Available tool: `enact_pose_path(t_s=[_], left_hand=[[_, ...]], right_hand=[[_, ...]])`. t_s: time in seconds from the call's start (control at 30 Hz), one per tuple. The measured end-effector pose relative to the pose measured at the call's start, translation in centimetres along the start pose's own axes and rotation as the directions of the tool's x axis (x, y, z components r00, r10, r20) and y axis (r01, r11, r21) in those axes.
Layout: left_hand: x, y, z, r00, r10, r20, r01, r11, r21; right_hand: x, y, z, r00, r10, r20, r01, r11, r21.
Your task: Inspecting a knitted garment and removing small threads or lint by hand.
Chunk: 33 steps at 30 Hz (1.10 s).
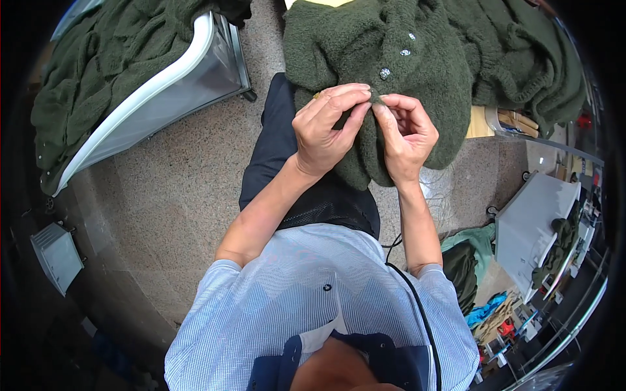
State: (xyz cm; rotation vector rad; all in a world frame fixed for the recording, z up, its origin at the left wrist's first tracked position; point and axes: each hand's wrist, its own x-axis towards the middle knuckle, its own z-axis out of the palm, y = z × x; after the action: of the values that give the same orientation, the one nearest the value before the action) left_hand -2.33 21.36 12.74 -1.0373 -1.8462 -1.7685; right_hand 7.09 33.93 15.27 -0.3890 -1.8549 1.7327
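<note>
A dark green fuzzy knit cardigan (440, 78) lies over my lap and the surface in front of me. Sparkly round buttons, one of them a silvery button (385, 73), run in a line up its front band. My left hand (324, 130) pinches the band's edge between thumb and fingertips, just below the nearest visible button. Right beside it, my right hand (407, 140) grips the same edge with thumb and forefinger, its other fingers curled. The fingertips almost meet; whatever small part lies between them is hidden.
To the left, a grey bin with a white rim (150, 91) is heaped with dark green knitwear (111, 62). More green knitwear (521, 58) spreads at the far right. A grey wheeled bin (535, 208) stands right, near a blue bag (488, 308). A black cable (417, 293) crosses my shirt.
</note>
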Motion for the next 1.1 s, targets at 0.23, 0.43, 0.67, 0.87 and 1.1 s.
enact_pose_path(t_s=[0.23,0.43,0.67,0.87,1.1], left_hand=[[0.1,0.2,-0.3,0.995,-0.093,0.038,0.094,0.995,-0.041],[0.8,0.2,-0.7,0.991,-0.114,0.063,0.12,0.988,-0.095],[2.4,0.0,-2.1,0.985,0.022,0.169,-0.009,0.997,-0.076],[1.9,-0.2,-1.7,0.996,-0.048,0.081,0.055,0.995,-0.085],[1.7,-0.3,-2.0,0.991,-0.09,0.097,0.1,0.989,-0.105]], right_hand=[[-0.5,-0.2,-0.3,1.0,0.01,0.027,-0.009,0.999,-0.03],[0.4,-0.7,-1.5,0.987,-0.082,0.136,0.109,0.973,-0.205],[3.2,-1.8,-2.4,0.865,-0.316,0.391,0.454,0.824,-0.338],[2.4,-1.0,-1.4,0.904,-0.313,0.291,0.406,0.841,-0.357],[1.0,0.2,-0.8,0.97,-0.221,0.103,0.242,0.926,-0.291]])
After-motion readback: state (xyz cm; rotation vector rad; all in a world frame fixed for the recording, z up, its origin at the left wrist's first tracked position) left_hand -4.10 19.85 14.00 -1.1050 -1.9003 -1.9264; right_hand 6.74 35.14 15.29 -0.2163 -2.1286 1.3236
